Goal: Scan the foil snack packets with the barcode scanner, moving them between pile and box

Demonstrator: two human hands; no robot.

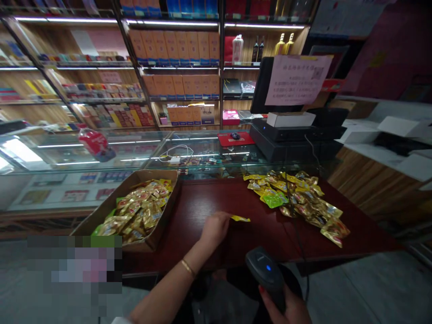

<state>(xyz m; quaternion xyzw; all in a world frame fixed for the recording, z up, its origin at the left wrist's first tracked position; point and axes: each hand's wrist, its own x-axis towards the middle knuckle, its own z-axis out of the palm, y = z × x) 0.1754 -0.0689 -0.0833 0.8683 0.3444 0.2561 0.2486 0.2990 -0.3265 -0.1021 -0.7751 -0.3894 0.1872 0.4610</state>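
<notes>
Head view — left hand [216,228] pinching yellow packet [240,219], frame center, right hand [288,307] gripping barcode scanner [265,269], bottom right — cardboard box [144,244] of gold packets [137,210], left

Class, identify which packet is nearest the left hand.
The lone yellow packet at the left hand; the others lie farther off, in the cardboard box or the pile on the right.

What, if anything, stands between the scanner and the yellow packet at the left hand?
Nothing visible: only tabletop shows between the scanner in the right hand and the packet at the left hand. The pile lies off to the right.
</notes>
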